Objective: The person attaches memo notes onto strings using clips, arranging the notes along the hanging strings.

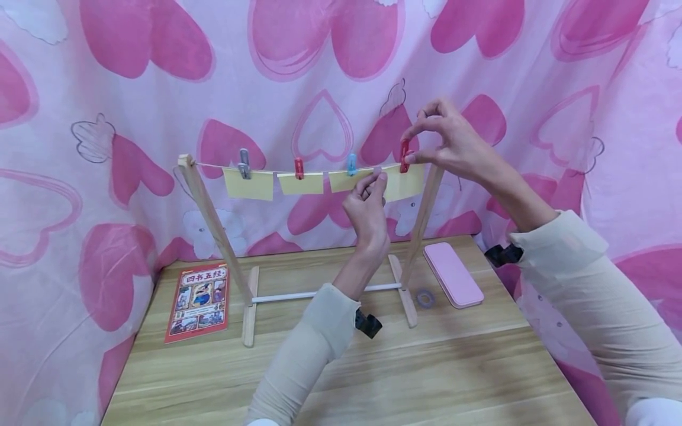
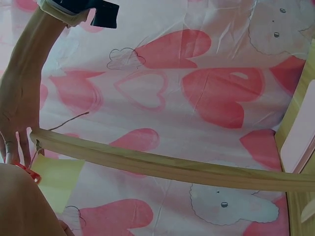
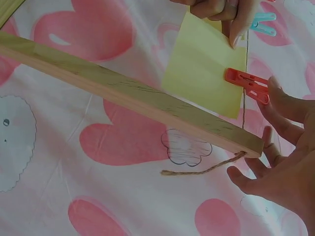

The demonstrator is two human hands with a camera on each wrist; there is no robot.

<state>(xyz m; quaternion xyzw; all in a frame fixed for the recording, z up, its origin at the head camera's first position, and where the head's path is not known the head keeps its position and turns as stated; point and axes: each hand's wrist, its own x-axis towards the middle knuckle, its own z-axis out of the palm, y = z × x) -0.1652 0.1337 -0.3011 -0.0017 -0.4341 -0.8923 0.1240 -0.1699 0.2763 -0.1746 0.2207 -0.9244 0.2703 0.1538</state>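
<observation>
My right hand (image 1: 455,142) pinches a red clothespin (image 3: 246,83) between thumb and finger. That clothespin sits over a string and the edge of a yellow paper sheet (image 3: 204,66) at the right end of the line. My left hand (image 1: 367,216) pinches the upper left corner of the same sheet, thumb on its face. Further left along the string hang more yellow sheets, held by a light blue clothespin (image 1: 351,164), another red clothespin (image 1: 299,168) and a grey clothespin (image 1: 244,164). In the left wrist view, my left hand (image 2: 22,204) partly covers the sheet.
A wooden stand with a left post (image 1: 213,222), a right post (image 1: 422,228) and a white crossbar (image 1: 288,297) carries the string. On the table (image 1: 426,378) lie a red booklet (image 1: 198,303), a pink case (image 1: 453,275) and a grey tape roll (image 1: 425,298). A heart-patterned curtain (image 1: 330,71) hangs behind.
</observation>
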